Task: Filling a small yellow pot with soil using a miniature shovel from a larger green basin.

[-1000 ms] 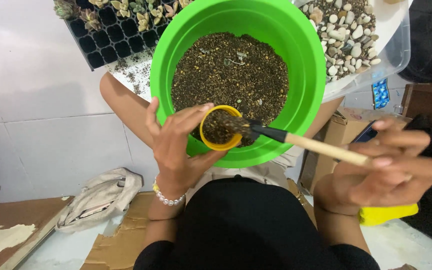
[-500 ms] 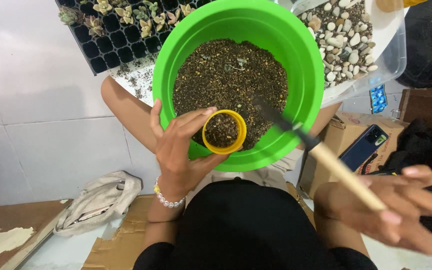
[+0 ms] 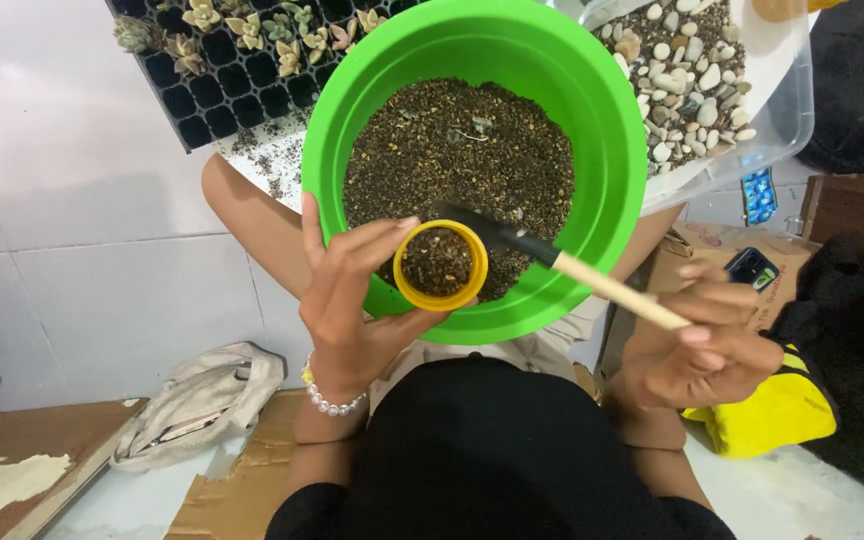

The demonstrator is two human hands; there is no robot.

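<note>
Left hand (image 3: 347,300) clasps yellow pot (image 3: 440,265); right hand (image 3: 707,345) grips trowel (image 3: 552,262), blade beside pot

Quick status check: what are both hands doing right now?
Left hand holds small yellow pot over green basin. Right hand holds wooden-handled scoop, blade beside pot rim. Nothing in the way.

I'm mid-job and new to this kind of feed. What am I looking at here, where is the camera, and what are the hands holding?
There is no machine: a person works with bare hands. The one camera sits on their head and looks down. The left hand holds a small yellow pot with soil in it, over a big green bowl of soil. The right hand holds a small shovel with a wooden handle, its dark blade beside the pot. Behind are a black seedling tray with small plants and a clear tub of pebbles.
</note>
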